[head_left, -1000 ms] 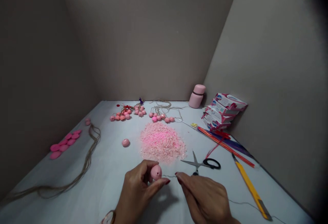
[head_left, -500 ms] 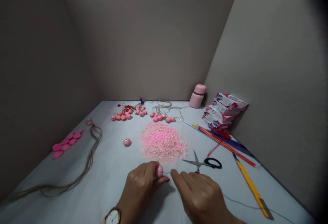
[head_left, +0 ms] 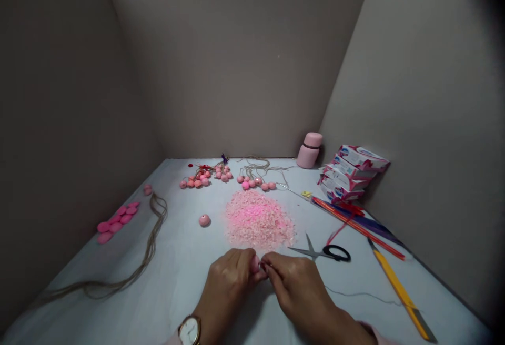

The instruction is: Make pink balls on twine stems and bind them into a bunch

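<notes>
Head view: our left hand [head_left: 232, 272] clamps a pink bead [head_left: 256, 264], likely to steady it; just right, our right hand [head_left: 298, 279] has fingertips together, whether on thread [head_left: 363, 294] we cannot tell.

Likely craft booth: partitions [head_left: 236, 71], scissors [head_left: 314, 255]

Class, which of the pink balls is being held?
The ball in the left hand, close to the right hand; the other balls lie on the table, untouched.
</notes>
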Motion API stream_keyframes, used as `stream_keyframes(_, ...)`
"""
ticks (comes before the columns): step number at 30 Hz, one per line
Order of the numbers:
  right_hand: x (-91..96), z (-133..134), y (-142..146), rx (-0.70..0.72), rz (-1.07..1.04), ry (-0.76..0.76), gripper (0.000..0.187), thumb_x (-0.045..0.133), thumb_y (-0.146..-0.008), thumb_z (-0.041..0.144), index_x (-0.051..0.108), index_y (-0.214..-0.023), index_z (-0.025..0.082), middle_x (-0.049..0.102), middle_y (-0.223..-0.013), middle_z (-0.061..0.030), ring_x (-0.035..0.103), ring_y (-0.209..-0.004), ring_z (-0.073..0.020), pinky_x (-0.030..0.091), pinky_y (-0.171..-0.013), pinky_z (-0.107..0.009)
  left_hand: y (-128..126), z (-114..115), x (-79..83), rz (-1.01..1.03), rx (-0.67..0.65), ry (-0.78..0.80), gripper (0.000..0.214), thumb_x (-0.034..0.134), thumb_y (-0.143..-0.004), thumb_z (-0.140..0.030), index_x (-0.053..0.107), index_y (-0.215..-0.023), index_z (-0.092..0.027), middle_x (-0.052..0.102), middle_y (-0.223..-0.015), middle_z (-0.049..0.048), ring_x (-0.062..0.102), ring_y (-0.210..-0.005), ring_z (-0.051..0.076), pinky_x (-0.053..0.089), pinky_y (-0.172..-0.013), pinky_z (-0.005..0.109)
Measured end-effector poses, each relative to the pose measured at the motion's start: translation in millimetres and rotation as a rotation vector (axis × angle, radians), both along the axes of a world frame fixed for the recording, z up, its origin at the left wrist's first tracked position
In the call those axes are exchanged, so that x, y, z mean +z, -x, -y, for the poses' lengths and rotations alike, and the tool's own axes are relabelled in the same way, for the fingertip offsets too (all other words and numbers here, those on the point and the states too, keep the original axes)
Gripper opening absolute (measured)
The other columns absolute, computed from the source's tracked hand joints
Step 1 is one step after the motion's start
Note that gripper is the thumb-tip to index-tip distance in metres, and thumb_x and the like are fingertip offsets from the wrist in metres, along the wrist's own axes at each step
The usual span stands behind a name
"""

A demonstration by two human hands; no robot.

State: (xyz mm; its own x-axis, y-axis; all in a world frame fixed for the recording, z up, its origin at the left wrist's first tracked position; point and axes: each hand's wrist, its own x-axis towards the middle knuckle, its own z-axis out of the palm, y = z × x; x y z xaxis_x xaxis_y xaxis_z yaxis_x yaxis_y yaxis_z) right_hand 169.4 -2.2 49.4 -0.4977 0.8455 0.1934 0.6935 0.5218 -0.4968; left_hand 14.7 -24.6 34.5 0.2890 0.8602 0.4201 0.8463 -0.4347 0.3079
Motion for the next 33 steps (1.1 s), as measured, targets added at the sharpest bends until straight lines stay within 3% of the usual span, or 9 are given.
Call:
stream_keyframes(6, -2.6, -18.7, 0.1, 0.012, -0.500, 0.536, 0.017, 0.048, -0.076, 0.024, 0.059, -0.068, 0.015, 0.062, -0.062, -0.0031, 0.056, -0.059, -0.0160, 0.038, -0.055, -0.023, 6.6, -2.0, 3.0, 0.331, -0.095, 0.159, 0.014, 0.059, -0.083, -0.023, 0.056, -0.095, -0.017, 0.065, -0.083, 0.0032, 0.062, -0.077, 0.018, 0.049, -0.069, 0.030)
stream_keyframes(8, -4.8, -20.7, -1.8, 0.031, -0.593, 0.609, 0.016, 0.050, -0.075, 0.024, 0.060, -0.069, 0.014, 0.062, -0.063, -0.0029, 0.056, -0.059, -0.0151, 0.039, -0.055, -0.023, 7.1, -1.4, 3.9, 0.410, -0.139, 0.231, 0.012, 0.054, -0.086, -0.022, 0.055, -0.098, -0.019, 0.065, -0.088, 0.0022, 0.061, -0.080, 0.016, 0.046, -0.072, 0.027)
stream_keyframes(11, -9.5, -13.5, -4.0, -0.004, -0.480, 0.368, 0.018, 0.049, -0.080, 0.022, 0.063, -0.070, 0.015, 0.063, -0.063, -0.0027, 0.057, -0.060, -0.0149, 0.038, -0.055, -0.022, 3.7, -0.1, 5.0, 0.486, -0.080, 0.366, 0.014, 0.049, -0.088, -0.031, 0.056, -0.088, -0.019, 0.063, -0.076, 0.0001, 0.058, -0.068, 0.015, 0.044, -0.062, 0.024)
stream_keyframes(17, -20.3, 1.1, -6.0, 0.104, -0.262, -0.174, 0.027, 0.037, -0.087, 0.013, 0.063, -0.079, 0.018, 0.066, -0.068, -0.0035, 0.061, -0.062, -0.0152, 0.039, -0.059, -0.024, -1.5, -3.1, 2.2, 0.791, -0.012, 0.654, 0.050, 0.023, -0.093, -0.043, 0.051, -0.059, -0.019, 0.054, -0.049, -0.0018, 0.051, -0.049, 0.014, 0.040, -0.052, 0.025)
stream_keyframes(20, -21.6, -2.3, -6.3, 0.037, -0.283, -0.171, 0.024, 0.040, -0.086, 0.013, 0.062, -0.078, 0.018, 0.067, -0.067, -0.0024, 0.061, -0.059, -0.0143, 0.039, -0.057, -0.023, 4.7, -5.5, -0.5, 0.876, -0.061, 0.514, 0.025, 0.044, -0.088, -0.040, 0.056, -0.097, -0.020, 0.064, -0.095, 0.0057, 0.060, -0.079, 0.017, 0.048, -0.067, 0.029)
stream_keyframes(22, -21.4, -4.9, -6.4, -0.017, -0.297, -0.136, 0.023, 0.042, -0.086, 0.014, 0.062, -0.077, 0.019, 0.066, -0.065, -0.0013, 0.060, -0.057, -0.0136, 0.038, -0.054, -0.022, 8.1, -5.7, -1.8, 0.815, -0.122, 0.389, 0.034, 0.057, -0.083, -0.032, 0.047, -0.114, -0.026, 0.054, -0.117, 0.0058, 0.055, -0.100, 0.019, 0.048, -0.081, 0.031)
stream_keyframes(26, -22.8, -4.1, -6.0, 0.007, -0.289, -0.146, 0.022, 0.041, -0.086, 0.013, 0.062, -0.080, 0.018, 0.067, -0.069, -0.0021, 0.063, -0.061, -0.0144, 0.040, -0.057, -0.022, 6.1, -3.2, -1.8, 0.713, -0.150, 0.402, 0.015, 0.047, -0.089, -0.028, 0.051, -0.103, -0.025, 0.061, -0.096, 0.0019, 0.059, -0.089, 0.016, 0.047, -0.079, 0.029)
stream_keyframes(30, -24.4, -1.0, -5.1, 0.107, -0.226, -0.214, 0.025, 0.038, -0.086, 0.010, 0.060, -0.079, 0.018, 0.066, -0.067, -0.0018, 0.062, -0.061, -0.0148, 0.040, -0.060, -0.024, 3.0, -2.7, -0.6, 0.802, -0.018, 0.546, 0.027, 0.030, -0.094, -0.037, 0.047, -0.107, -0.021, 0.057, -0.064, -0.0040, 0.057, -0.059, 0.014, 0.046, -0.059, 0.028)
stream_keyframes(33, -22.7, -2.4, -5.3, 0.059, -0.249, -0.205, 0.024, 0.039, -0.086, 0.011, 0.061, -0.081, 0.018, 0.066, -0.068, -0.0019, 0.061, -0.060, -0.0141, 0.039, -0.058, -0.023, 5.9, -3.4, -1.6, 0.802, -0.033, 0.478, 0.028, 0.042, -0.091, -0.034, 0.043, -0.116, -0.024, 0.060, -0.100, 0.0039, 0.059, -0.089, 0.017, 0.048, -0.076, 0.031)
